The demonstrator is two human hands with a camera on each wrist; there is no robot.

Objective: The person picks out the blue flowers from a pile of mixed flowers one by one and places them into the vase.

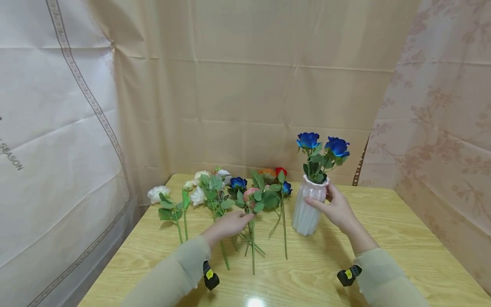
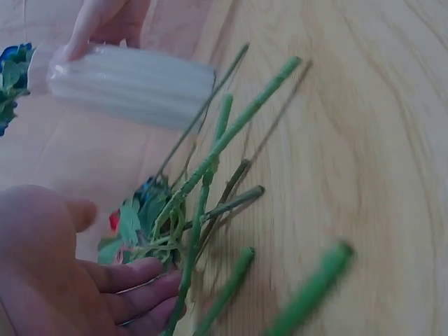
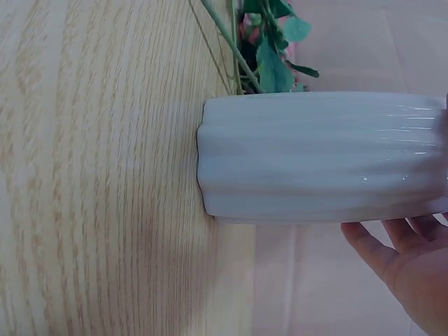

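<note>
A white fluted vase (image 1: 307, 209) stands upright on the table, with two blue roses (image 1: 337, 147) rising from its wavy mouth. My right hand (image 1: 339, 209) grips it just below the rim, thumb across the near side; the right wrist view shows fingers (image 3: 371, 248) along its wall. Over the loose stems is my left hand (image 1: 230, 224), close beside a pink flower (image 1: 251, 195). From the left wrist, that hand (image 2: 77, 273) has thumb and fingers apart, its fingertips right at the green stems (image 2: 203, 203).
Left of the vase lie several loose flowers: a white rose (image 1: 158, 194), another blue rose (image 1: 238, 183), an orange bloom (image 1: 267, 172) and a red one (image 1: 281, 171). Their stems point toward the front of the wooden table (image 1: 291, 281). A beige curtain (image 1: 245, 94) hangs behind.
</note>
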